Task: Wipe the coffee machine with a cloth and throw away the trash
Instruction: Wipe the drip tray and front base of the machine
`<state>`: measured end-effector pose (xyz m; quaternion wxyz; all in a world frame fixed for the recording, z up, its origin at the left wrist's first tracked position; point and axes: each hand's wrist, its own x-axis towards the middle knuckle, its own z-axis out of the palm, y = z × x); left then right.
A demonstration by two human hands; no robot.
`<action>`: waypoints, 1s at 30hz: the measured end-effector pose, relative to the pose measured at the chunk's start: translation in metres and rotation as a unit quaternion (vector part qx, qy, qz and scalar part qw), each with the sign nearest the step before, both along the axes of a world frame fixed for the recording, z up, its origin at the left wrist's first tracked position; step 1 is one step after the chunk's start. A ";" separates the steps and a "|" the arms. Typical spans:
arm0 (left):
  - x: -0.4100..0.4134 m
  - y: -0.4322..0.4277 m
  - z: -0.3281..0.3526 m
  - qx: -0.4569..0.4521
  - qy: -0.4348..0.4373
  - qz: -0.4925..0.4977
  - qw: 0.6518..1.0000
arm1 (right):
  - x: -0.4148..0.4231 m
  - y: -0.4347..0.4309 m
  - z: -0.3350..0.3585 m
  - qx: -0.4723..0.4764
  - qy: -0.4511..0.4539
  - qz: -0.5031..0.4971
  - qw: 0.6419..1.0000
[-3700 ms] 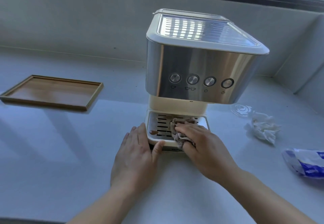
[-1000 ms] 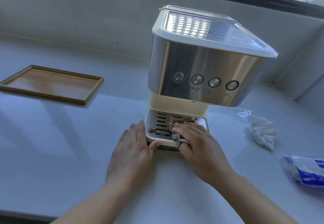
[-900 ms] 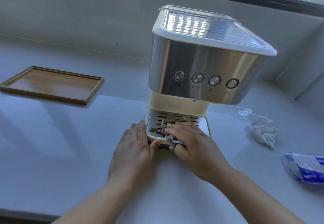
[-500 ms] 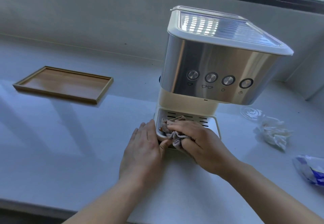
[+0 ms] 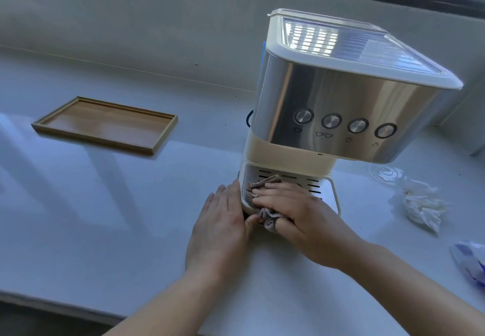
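A right hand point(image 5: 301, 215) grips a cloth point(image 5: 266, 217) on the coffee machine point(image 5: 341, 99)'s drip tray point(image 5: 326, 191); the left hand point(image 5: 220, 225), fingers flat together, rests against the tray's left edge. Crumpled tissue point(image 5: 420, 207) lies to the machine's right.

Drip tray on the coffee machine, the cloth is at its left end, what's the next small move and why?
Probably sweep the cloth rightward across the drip tray. The right hand holds it bunched at the tray's left end, the slotted grate to the right lies uncovered, and the left hand rests flat against the tray's left side.
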<state>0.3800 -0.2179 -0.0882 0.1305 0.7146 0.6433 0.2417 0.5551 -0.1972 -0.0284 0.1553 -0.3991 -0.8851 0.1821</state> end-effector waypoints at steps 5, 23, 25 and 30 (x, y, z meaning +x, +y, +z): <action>-0.001 0.000 0.000 -0.007 0.005 0.000 1.000 | -0.005 0.031 0.009 -0.006 0.015 -0.089 0.996; -0.002 0.002 -0.003 -0.018 0.009 0.003 1.000 | -0.001 0.033 0.003 -0.006 0.043 -0.091 0.995; -0.001 0.002 -0.002 -0.022 0.012 0.003 1.000 | -0.025 0.043 0.001 0.034 0.036 -0.150 0.987; -0.004 0.002 -0.004 0.009 0.005 -0.009 1.000 | -0.049 0.030 -0.004 0.024 0.061 -0.110 0.992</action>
